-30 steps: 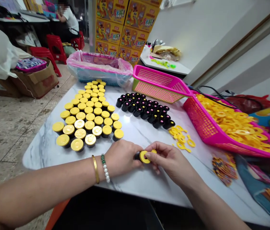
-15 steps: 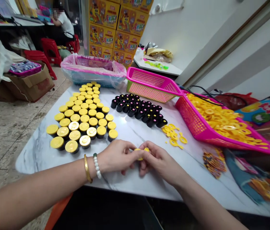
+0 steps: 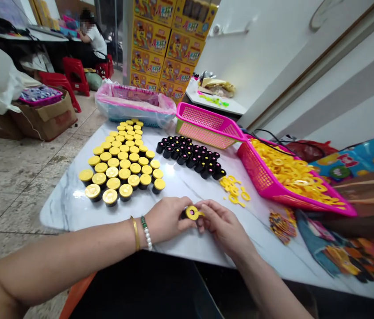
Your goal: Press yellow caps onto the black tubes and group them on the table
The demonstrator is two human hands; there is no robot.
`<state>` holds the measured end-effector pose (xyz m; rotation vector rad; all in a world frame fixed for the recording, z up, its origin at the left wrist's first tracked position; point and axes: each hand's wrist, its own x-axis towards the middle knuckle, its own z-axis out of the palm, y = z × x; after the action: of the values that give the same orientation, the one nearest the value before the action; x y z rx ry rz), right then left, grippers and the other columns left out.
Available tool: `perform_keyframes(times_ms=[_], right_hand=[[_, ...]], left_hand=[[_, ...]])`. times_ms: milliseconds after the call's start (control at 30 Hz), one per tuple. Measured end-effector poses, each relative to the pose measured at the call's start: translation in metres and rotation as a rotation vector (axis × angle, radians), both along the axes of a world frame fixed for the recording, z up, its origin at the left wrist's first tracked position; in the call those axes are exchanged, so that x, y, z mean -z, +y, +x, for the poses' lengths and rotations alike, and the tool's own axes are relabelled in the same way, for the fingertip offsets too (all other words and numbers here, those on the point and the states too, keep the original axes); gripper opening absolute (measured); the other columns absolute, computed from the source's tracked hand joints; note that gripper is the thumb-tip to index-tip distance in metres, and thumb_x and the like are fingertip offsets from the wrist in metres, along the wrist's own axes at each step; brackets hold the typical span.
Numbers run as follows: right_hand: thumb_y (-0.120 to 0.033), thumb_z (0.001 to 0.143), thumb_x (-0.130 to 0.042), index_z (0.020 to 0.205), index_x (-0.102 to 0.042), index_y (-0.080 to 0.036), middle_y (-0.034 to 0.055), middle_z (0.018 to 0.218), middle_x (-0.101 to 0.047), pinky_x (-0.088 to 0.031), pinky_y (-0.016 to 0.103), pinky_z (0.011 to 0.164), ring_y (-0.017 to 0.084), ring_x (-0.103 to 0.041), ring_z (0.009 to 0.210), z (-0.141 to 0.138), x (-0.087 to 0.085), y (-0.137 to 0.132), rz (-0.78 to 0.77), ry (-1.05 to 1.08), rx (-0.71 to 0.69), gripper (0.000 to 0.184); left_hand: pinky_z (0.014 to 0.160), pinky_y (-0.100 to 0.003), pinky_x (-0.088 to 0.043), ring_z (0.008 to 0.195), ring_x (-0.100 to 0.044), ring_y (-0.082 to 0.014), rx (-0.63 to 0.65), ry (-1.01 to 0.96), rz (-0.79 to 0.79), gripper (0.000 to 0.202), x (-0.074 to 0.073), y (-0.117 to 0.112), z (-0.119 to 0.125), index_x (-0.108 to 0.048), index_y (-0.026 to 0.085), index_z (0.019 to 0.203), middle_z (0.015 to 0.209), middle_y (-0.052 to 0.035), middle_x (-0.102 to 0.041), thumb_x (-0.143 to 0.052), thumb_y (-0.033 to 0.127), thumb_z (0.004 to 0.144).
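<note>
Centrally, and nearest to us, we find the left hand point(image 3: 170, 217) closed around a small black plastic cup point(image 3: 183, 215), thumb and fingers parted only by the cup's width. Over the cup's mouth lies a flat yellow plastic ring with a short tab point(image 3: 196, 213), a pink spot showing through its hole; the right hand point(image 3: 218, 219) pinches the tab, its other fingers partly hidden. Whether the ring is seated we cannot tell. In our judgement, we do best to hold the cup steady, keep the ring level and concentric with the mouth, and press evenly rather than at the tab alone, which might bend. Beyond, on the white marble-patterned table point(image 3: 180, 186), we note black cups with round yellow tops point(image 3: 125, 164) to the left, black cups with pink or yellow centres point(image 3: 191, 157) midway, and loose yellow rings with handles point(image 3: 233, 189) to the right. Farther back we mark a magenta lattice basket point(image 3: 256, 173) heaped with like rings, a pink-and-green lattice basket point(image 3: 203, 129), a blue film-lined basket point(image 3: 133, 114) and, behind, stacked yellow cartons point(image 3: 150, 37).
</note>
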<state>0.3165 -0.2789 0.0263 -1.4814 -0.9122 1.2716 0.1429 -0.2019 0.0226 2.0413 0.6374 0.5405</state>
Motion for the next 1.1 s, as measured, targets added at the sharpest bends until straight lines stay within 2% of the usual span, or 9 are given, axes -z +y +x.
perform_keyframes(times_ms=[100, 233, 300, 433, 567, 767, 933, 1033, 1100], right_hand=[[-0.045, 0.075, -0.075, 0.08, -0.062, -0.015, 0.002, 0.065, -0.065, -0.051, 0.022, 0.058, 0.01, -0.06, 0.059, 0.005, -0.001, -0.001, -0.011, 0.18, 0.002, 0.034], [-0.035, 0.066, -0.084, 0.086, -0.065, -0.015, -0.0021, 0.061, -0.061, -0.047, 0.019, 0.045, 0.008, -0.053, 0.048, 0.012, -0.005, 0.012, -0.13, 0.272, -0.089, 0.034], [-0.039, 0.066, -0.083, 0.089, -0.065, -0.016, -0.0029, 0.059, -0.06, -0.046, 0.019, 0.04, 0.008, -0.051, 0.044, 0.017, -0.005, 0.017, -0.156, 0.296, -0.149, 0.037], [-0.043, 0.067, -0.082, 0.104, -0.066, -0.016, 0.0037, 0.075, -0.068, -0.053, 0.025, 0.049, 0.014, -0.064, 0.058, 0.033, -0.003, 0.015, -0.17, 0.321, -0.228, 0.048], [-0.039, 0.066, -0.083, 0.098, -0.061, -0.017, -0.0008, 0.064, -0.064, -0.049, 0.022, 0.044, 0.013, -0.061, 0.048, 0.034, -0.008, 0.014, -0.221, 0.22, -0.3, 0.045], [-0.042, 0.077, -0.073, 0.092, -0.049, -0.02, -0.0103, 0.056, -0.049, -0.034, 0.014, 0.035, 0.004, -0.044, 0.038, 0.005, -0.019, 0.026, -0.253, -0.128, -0.361, 0.037], [-0.048, 0.081, -0.068, 0.111, -0.046, -0.022, -0.0083, 0.066, -0.049, -0.049, 0.024, 0.05, 0.009, -0.052, 0.049, 0.005, -0.016, 0.013, -0.192, -0.039, -0.379, 0.046], [-0.039, 0.074, -0.077, 0.121, -0.048, -0.023, -0.0042, 0.078, -0.053, -0.046, 0.023, 0.06, 0.01, -0.055, 0.065, 0.005, -0.016, 0.005, -0.111, -0.122, -0.368, 0.058], [-0.038, 0.075, -0.076, 0.114, -0.053, -0.022, -0.0035, 0.076, -0.052, -0.042, 0.022, 0.058, 0.01, -0.051, 0.066, 0.005, -0.017, 0.005, -0.082, -0.245, -0.318, 0.048]], left_hand=[[0.06, -0.021, -0.036, 0.065, -0.051, -0.0116, 0.024, 0.002, 0.037, 0.008, -0.001, 0.001, 0.002, -0.066, 0.017, 0.085, 0.071, 0.0016, -0.061, -0.064, 0.024, 0.082], [0.057, -0.02, -0.034, 0.06, -0.049, -0.0102, 0.056, 0.018, -0.021, 0.01, -0.006, 0.004, 0.003, -0.07, 0.017, 0.085, 0.068, 0.0024, -0.062, -0.062, 0.02, 0.08], [0.057, -0.02, -0.033, 0.058, -0.048, -0.0095, 0.065, 0.018, -0.03, 0.013, -0.008, 0.005, 0.002, -0.072, 0.017, 0.086, 0.066, 0.003, -0.062, -0.06, 0.019, 0.08], [0.053, -0.02, -0.03, 0.054, -0.044, -0.0087, 0.065, 0.058, -0.017, 0.01, -0.008, 0.009, 0.003, -0.07, 0.016, 0.078, 0.059, 0.0042, -0.057, -0.062, 0.023, 0.079], [0.052, -0.02, -0.03, 0.054, -0.047, -0.0093, 0.105, 0.094, -0.061, 0.01, -0.004, 0.01, 0.005, -0.072, 0.019, 0.081, 0.059, 0.0039, -0.059, -0.064, 0.025, 0.08], [0.057, -0.022, -0.036, 0.061, -0.057, -0.0132, 0.107, 0.159, -0.061, 0.015, -0.002, 0.008, 0.007, -0.072, 0.021, 0.092, 0.074, 0.0002, -0.07, -0.062, 0.026, 0.083], [0.059, -0.025, -0.04, 0.07, -0.064, -0.0195, 0.104, 0.251, -0.044, 0.019, -0.003, 0.006, 0.007, -0.068, 0.018, 0.092, 0.08, -0.0054, -0.072, -0.059, 0.032, 0.083], [0.058, -0.026, -0.042, 0.073, -0.065, -0.0226, 0.027, 0.3, -0.046, 0.028, 0.0, 0.006, 0.005, -0.06, 0.015, 0.103, 0.083, -0.0082, -0.071, -0.06, 0.031, 0.08], [0.059, -0.027, -0.043, 0.074, -0.065, -0.0234, -0.014, 0.31, -0.048, 0.041, 0.001, 0.004, 0.004, -0.051, 0.013, 0.115, 0.083, -0.0083, -0.07, -0.06, 0.026, 0.078]])
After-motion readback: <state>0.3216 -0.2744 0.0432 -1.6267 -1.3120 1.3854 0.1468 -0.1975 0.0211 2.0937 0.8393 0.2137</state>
